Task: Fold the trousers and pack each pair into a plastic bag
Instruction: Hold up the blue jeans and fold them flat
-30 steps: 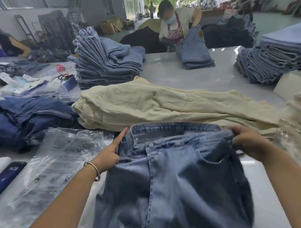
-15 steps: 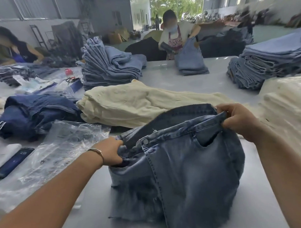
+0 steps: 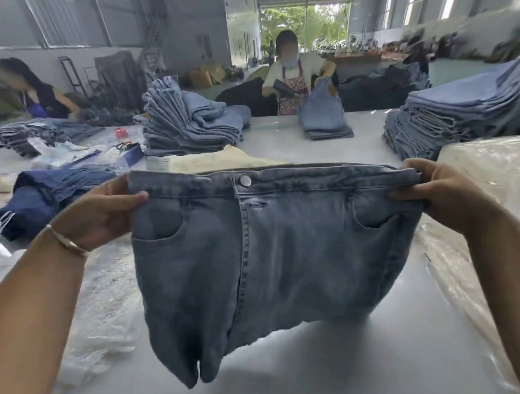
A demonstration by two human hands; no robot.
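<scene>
While you hold the jeans [image 3: 266, 255] up over the table [image 3: 361, 355], your left hand [image 3: 103, 211] pinches the waistband at nine o'clock and your right hand [image 3: 441, 190] pinches it at three. Keep the band taut and level, let the legs hang straight, then lower them flat. The plastic bags [image 3: 103, 305] wait at eight o'clock.

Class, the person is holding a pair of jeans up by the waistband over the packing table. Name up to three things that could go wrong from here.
1. The jeans hang only from the left hand and right hand at the waistband ends; a slipped grip could drop them crooked.
2. The dangling legs might land bunched on the table, spoiling the fold.
3. They could drag the loose plastic bags askew.
</scene>
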